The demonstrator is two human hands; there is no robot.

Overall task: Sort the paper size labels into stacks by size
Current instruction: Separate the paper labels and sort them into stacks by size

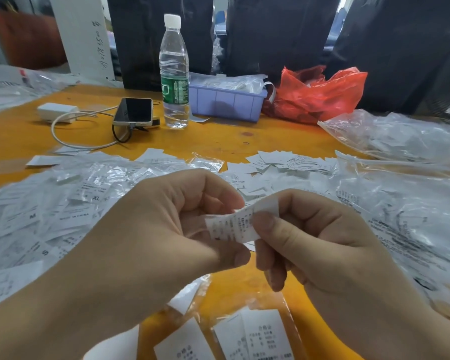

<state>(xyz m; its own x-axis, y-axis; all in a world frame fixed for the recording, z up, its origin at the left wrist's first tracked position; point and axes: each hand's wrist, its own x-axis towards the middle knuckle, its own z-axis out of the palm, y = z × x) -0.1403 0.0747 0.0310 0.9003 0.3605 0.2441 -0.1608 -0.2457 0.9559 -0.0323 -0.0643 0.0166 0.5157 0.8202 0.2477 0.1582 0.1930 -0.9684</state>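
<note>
1. Table (pixel 16 136): orange top, strewn across its middle with a wide spread of loose labels (pixel 63 216), some inside clear plastic sleeves; letters M, S and XL can be read on the left part. No tidy stacks are visible yet, so the sorting looks to be at an early stage.
2. Left hand (pixel 166 229): fingers curled, thumb and fingertips pinching the left end of a single label (pixel 234 226) held above the spread, just in front of the person.
3. Right hand (pixel 309 240): thumb pressed on the label's right end, forefinger curled behind it, pinching the slip from the other side. The remaining fingers fold under.
4. Held label: bowed slightly between the two hands, printed face up; its size letter is too blurred to read. To do this step well, pull the slip flat, tilt the print toward the eyes, and find the size letter before letting go.
5. Bagged labels (pixel 252 333) at the near edge: likely grouped already. Advice: lay each read slip squarely on one pile per size, keeping piles well apart from the loose spread.
6. Bottle (pixel 174 71), phone (pixel 134 111) and lilac bin (pixel 226 102) stand at the far side, clear of the work.
</note>
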